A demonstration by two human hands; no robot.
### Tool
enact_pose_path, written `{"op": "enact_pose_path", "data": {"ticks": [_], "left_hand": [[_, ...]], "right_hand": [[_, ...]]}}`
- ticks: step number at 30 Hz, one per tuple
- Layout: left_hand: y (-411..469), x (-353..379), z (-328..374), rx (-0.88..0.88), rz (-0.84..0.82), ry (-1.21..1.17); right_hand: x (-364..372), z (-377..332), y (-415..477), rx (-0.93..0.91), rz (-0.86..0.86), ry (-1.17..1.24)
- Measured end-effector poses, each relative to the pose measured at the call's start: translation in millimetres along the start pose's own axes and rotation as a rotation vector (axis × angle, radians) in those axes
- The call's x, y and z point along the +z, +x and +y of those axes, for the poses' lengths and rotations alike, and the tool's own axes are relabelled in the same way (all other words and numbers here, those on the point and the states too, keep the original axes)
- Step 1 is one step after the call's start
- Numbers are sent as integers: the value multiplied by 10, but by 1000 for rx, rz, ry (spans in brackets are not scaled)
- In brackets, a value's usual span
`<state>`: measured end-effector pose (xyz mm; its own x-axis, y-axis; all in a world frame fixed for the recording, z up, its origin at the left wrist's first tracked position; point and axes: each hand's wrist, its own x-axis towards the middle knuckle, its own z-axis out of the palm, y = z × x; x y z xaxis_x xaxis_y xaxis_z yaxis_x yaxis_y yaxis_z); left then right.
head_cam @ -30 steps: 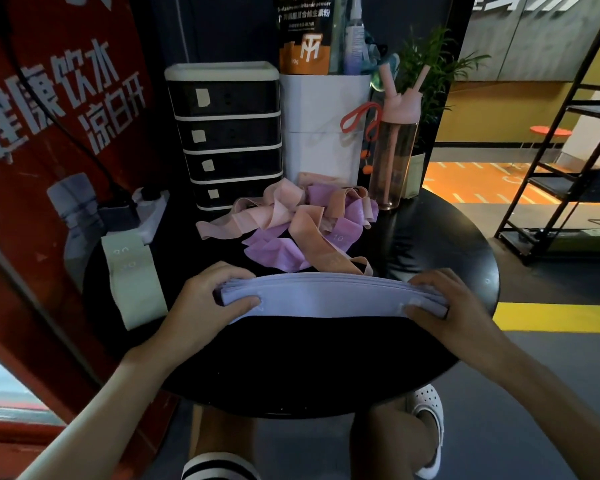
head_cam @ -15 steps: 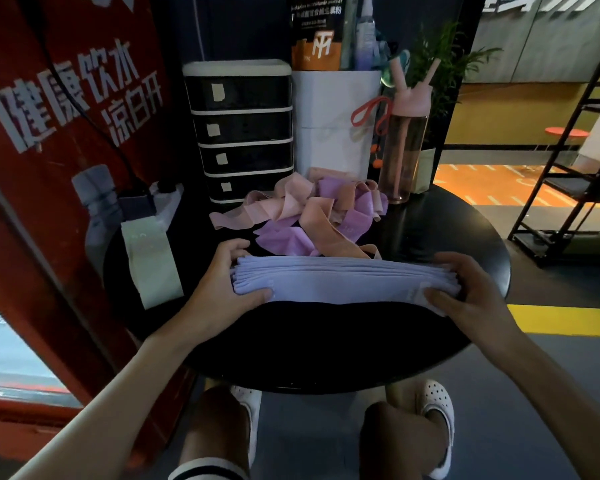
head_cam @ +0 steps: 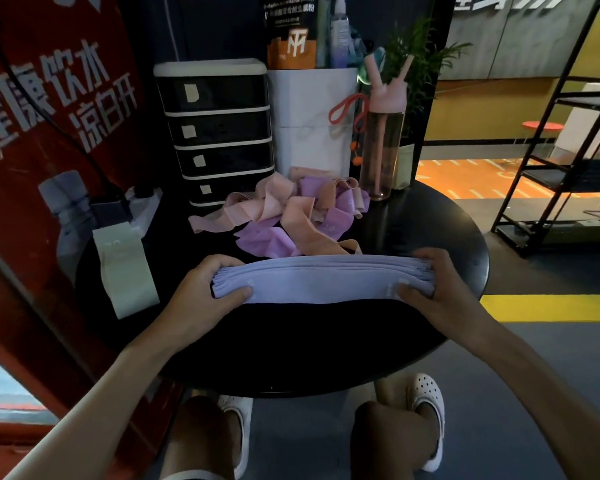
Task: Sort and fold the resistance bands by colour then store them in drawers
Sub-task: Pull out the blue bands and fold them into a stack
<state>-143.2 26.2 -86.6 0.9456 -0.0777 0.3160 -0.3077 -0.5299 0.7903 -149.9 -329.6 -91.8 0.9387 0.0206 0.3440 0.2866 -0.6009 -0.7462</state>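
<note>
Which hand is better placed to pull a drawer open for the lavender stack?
Left, probably. The left hand grips the lavender stack at the end nearer the drawer unit, which stands back-left; the right hand holds the other end, farther away.

Your right hand (head_cam: 440, 289) has changed its grip on the stack of lavender bands (head_cam: 321, 284). A second ago its fingers lay flat over the end. Now its thumb presses the face turned away from the tangled pile of pink and purple bands (head_cam: 291, 216), and its fingers curl over the pile-side edge. The layers, fanned half a second ago, look drawn tighter, though dim light blurs them.
</note>
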Motion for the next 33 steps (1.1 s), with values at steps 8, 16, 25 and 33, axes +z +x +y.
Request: {"op": "enact_pose_path", "data": {"ticks": [8,16,25,33], "left_hand": [[2,-4,-43,-42,151,-120],[-10,-17,-54,-62,43,-74],[-36,-5,2,-95,45,-85],[-60,1,74,-63,32,-131]], "right_hand": [[14,-36,-26,16,83,99],[28,46,-56,14,116,172],[44,16,-89,-12,190,118],[33,-21,-87,33,186,75]]}}
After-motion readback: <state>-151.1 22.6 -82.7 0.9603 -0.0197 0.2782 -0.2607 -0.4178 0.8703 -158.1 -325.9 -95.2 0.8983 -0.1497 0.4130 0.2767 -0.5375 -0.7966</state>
